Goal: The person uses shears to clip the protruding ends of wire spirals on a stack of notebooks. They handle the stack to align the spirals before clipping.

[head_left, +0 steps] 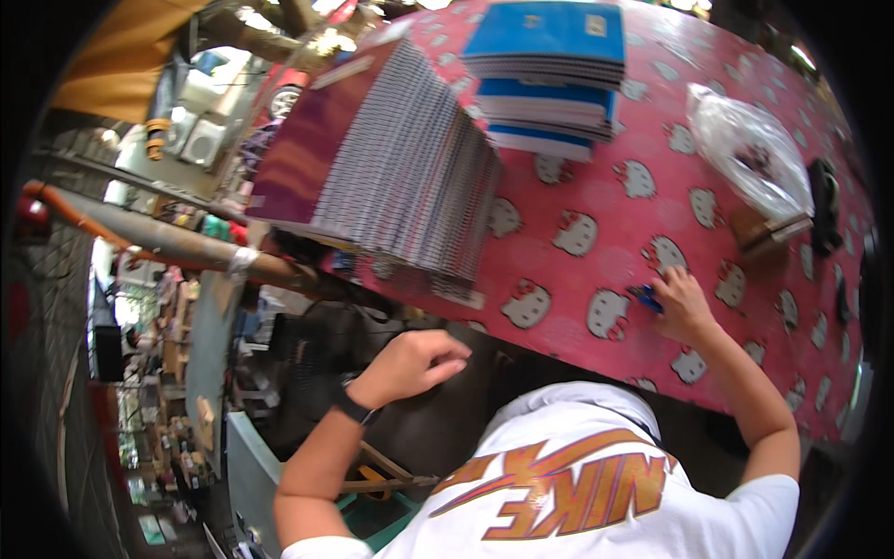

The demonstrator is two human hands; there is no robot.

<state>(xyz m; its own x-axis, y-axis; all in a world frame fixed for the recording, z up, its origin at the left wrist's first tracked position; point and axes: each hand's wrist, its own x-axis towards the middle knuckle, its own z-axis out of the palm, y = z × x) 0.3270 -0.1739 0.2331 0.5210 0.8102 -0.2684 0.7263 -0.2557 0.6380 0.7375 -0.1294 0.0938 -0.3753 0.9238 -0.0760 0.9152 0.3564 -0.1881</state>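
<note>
My right hand [684, 303] is over the pink tablecloth, closed around a small blue-handled tool [644, 296] with a dark tip. Its exact kind is too small to tell. Off the table's near edge hangs my left hand [421, 363], holding nothing, its fingers loosely bent and the thumb apart from them. A dark band circles that wrist. Beyond the left hand stands a tall stack of spiral-bound notebooks [410, 168] with a purple cover on top and the coils facing me. Farther back lies a shorter pile of blue-covered notebooks [545, 42].
A clear plastic bag [750, 149] with small dark pieces inside lies at the right. Beside it are a brown block [765, 233] and a black object [823, 207]. A rusty pipe [186, 238] runs along the left. The pink patterned tablecloth [596, 196] covers the table.
</note>
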